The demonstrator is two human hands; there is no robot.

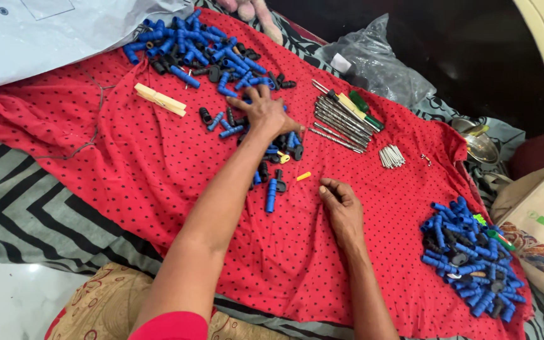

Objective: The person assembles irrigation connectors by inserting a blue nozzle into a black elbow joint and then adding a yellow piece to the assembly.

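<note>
Loose blue plastic sleeves and black caps [271,141] lie scattered across a red dotted cloth [158,164], and the left hand [266,113] reaches into their midst, palm down, fingers [251,101] spread and pressed onto the parts; whether anything is pinched beneath them cannot be told from this view. The right hand [342,211] rests nearer the body on bare cloth, its fingers loosely curled and holding nothing, well apart from a single blue sleeve [271,195] and a small yellow piece [303,176] lying between the two hands.

A larger heap of blue and black parts [190,47] sits beyond the left hand, with a wooden clothespin [160,99] beside it. A second pile [470,261] lies by the cloth's right edge. A row of thin metal shafts [342,123], some with green and yellow handles, and a small bundle of metal pins [391,156] lie to the right of the reaching hand.

The risk appears plain: the sleeves are round and the cloth lies soft and wrinkled over a striped sheet [26,214], so a sweeping forearm could roll pieces off or mix the groups. The pile at the right edge looks likeliest to spill, and the pins could be scattered by a careless brush.
</note>
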